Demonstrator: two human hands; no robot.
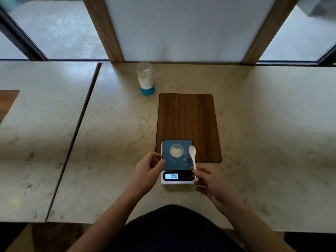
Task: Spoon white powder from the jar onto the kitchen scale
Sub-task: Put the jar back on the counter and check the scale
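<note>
A kitchen scale [181, 165] with a dark platform and a lit display sits on the counter in front of me. A small clear dish [176, 151] with white powder rests on its platform. My right hand [211, 184] pinches the handle of a white spoon [192, 155]; the spoon's bowl hovers over the right side of the platform and looks empty. My left hand [148, 171] is at the scale's left edge, fingers curled and apart, holding nothing. A clear jar [145, 78] with white powder and a blue base stands open at the back left.
The scale's far end lies on a dark wooden inlay [189, 117] in the marble counter [112, 142]. A wood-framed white panel [181, 30] rises behind the jar. A seam [76, 135] splits off the counter's left section. My dark-clothed lap is at the front edge.
</note>
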